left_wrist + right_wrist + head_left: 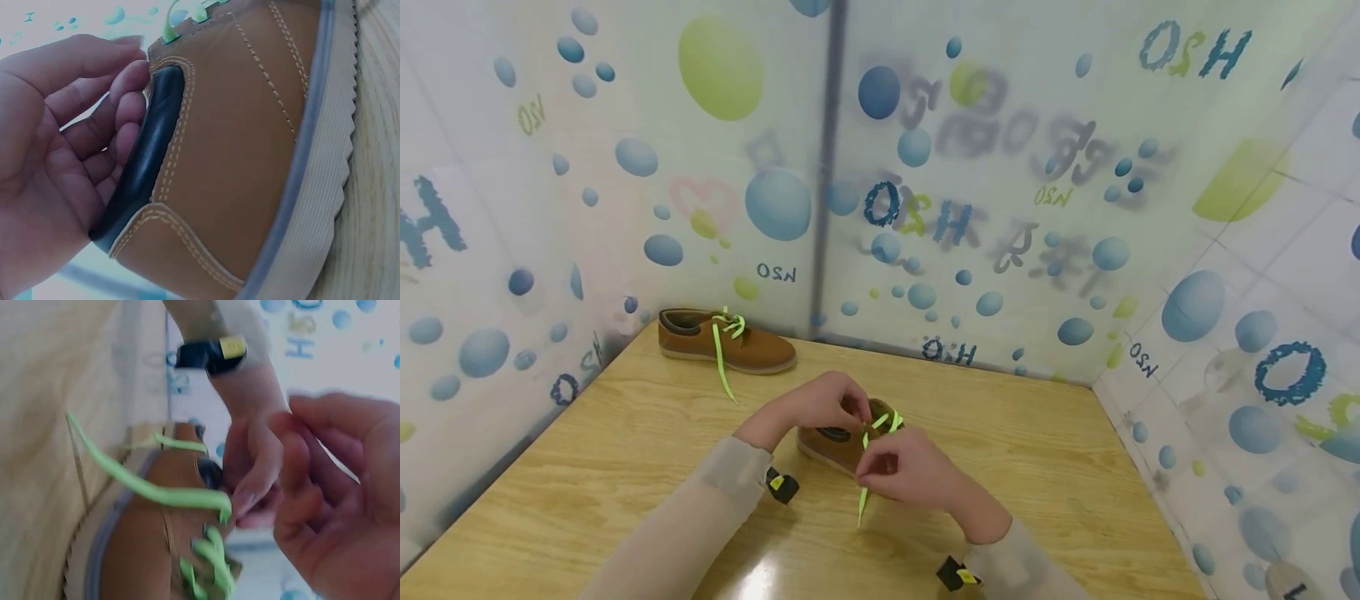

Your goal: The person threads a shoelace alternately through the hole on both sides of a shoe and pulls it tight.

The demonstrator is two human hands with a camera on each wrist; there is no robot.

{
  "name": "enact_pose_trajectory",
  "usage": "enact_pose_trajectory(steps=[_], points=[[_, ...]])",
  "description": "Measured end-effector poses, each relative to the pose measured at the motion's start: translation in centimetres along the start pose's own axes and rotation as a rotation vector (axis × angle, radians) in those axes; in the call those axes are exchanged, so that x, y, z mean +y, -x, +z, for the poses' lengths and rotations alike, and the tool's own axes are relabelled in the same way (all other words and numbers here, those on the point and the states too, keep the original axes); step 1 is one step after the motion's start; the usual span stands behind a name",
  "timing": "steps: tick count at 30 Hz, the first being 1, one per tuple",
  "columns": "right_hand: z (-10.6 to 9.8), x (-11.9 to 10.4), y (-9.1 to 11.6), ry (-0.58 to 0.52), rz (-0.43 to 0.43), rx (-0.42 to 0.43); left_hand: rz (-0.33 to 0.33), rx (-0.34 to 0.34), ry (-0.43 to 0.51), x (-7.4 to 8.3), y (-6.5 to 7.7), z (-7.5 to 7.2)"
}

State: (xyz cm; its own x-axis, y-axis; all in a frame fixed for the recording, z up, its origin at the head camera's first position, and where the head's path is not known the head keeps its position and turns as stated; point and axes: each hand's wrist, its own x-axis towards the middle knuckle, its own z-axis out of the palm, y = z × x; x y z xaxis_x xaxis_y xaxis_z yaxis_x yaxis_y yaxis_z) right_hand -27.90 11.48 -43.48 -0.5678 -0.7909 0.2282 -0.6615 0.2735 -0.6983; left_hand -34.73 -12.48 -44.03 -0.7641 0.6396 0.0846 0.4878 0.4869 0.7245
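A brown leather shoe (225, 162) with a dark padded collar (153, 140) and a pale sole stands on the table. A neon-green lace (156, 495) leaves a top eyelet, and its loose end hangs down the shoe's side. My left hand (831, 404) is at the shoe's opening; its thumb and curled fingers pinch the edge by the top eyelets. Close by, above the near side, is my right hand (917, 471). Its thumb and forefinger tips meet, the other fingers are curled, and nothing shows between them. The shoe's toe is partly hidden in the head view.
A matching brown shoe (722, 340), also green-laced, stands at the table's back left corner. The wooden table (1037, 467) meets printed curtains (1000, 275) at the back and sides. Each sleeve carries a small black wrist device (782, 485).
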Motion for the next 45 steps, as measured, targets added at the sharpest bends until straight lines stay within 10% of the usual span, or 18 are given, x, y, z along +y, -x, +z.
enact_pose_trajectory(steps=[6, 11, 16, 22, 36, 45], points=[[-1.6, 2.6, -0.4, 0.012, 0.226, 0.430, -0.025, 0.168, 0.035, -0.7, 0.2, -0.6], [-1.8, 4.6, -0.7, 0.023, 0.341, 0.582, -0.146, 0.371, 0.024, -1.3, 0.3, -0.8], [-1.4, 5.4, -0.9, 0.011, 0.372, 0.596, -0.266, 0.475, -0.042, -2.1, 0.2, -0.6], [-0.8, 5.9, -1.1, 0.012, 0.366, 0.577, -0.336, 0.398, -0.072, -3.3, 0.0, -0.2], [0.5, 7.2, -1.2, 0.009, 0.368, 0.558, -0.243, 0.227, 0.009, -3.5, -0.4, 0.9], [0.6, 7.4, -1.1, 0.017, 0.352, 0.543, -0.261, 0.341, 0.029, -3.2, -0.8, 1.2]])
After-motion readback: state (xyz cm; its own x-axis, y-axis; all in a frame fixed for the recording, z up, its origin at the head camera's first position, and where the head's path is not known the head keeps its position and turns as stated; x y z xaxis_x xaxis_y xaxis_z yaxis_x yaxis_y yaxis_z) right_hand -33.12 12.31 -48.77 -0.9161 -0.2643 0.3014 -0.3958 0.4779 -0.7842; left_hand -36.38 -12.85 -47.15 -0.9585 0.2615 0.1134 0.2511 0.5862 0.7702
